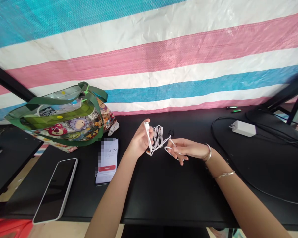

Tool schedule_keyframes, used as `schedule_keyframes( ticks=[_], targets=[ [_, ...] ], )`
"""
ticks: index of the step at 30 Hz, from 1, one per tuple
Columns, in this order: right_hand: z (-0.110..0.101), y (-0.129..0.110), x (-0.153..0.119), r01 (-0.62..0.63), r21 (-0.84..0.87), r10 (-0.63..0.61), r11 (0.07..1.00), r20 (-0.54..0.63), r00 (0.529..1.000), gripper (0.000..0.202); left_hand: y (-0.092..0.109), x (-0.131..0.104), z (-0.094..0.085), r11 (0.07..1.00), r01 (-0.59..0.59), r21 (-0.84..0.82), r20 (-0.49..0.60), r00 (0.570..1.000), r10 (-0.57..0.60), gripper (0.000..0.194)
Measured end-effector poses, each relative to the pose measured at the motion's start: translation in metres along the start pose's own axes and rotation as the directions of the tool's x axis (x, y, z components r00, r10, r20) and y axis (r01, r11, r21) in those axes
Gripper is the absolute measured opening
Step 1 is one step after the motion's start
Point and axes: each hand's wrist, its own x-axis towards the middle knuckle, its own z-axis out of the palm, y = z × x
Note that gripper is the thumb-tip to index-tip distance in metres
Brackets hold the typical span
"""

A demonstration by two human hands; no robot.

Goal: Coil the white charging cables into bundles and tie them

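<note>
**White cable (148, 135) in both hands, over desk (151, 195)**

Nearest: dark phone (56, 191), white rim, L side nr front edge. Lit phone (108, 160) just past it, nr the L forearm.

Then R hand (185, 148): thumb + index pinching the cable, other fingers loosely spread. L hand (139, 140), a bit farther out: fingers curled in at the plug (147, 123), tip up; thumb's exact grip can't tell. Cable slack btwn the hands, looped at R; orange-tinted bit (148, 152), prob. another plug, shows below L fingers.

Handling: prob. v. light, bendy, springs back into loops, bit slippery. Best hold = rigid plug body, or a light pinch on the line; avoid sharp bends where line meets plug, prob. the weak spot.

Beyond: coil (157, 140) of white line just behind; can't tell if joined. Bag (79, 125) far L, charger (243, 129) far R, striped tarp (164, 59) at back.
</note>
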Motion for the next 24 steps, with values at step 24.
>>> schedule_keyframes(
  ticks=[24],
  targets=[
    [-0.011,-0.013,-0.023,0.583,-0.059,-0.544,0.811,-0.445,0.711,0.068,0.019,0.003,-0.017,0.911,-0.360,-0.202,-0.262,0.916,0.304,0.031]
  ],
)
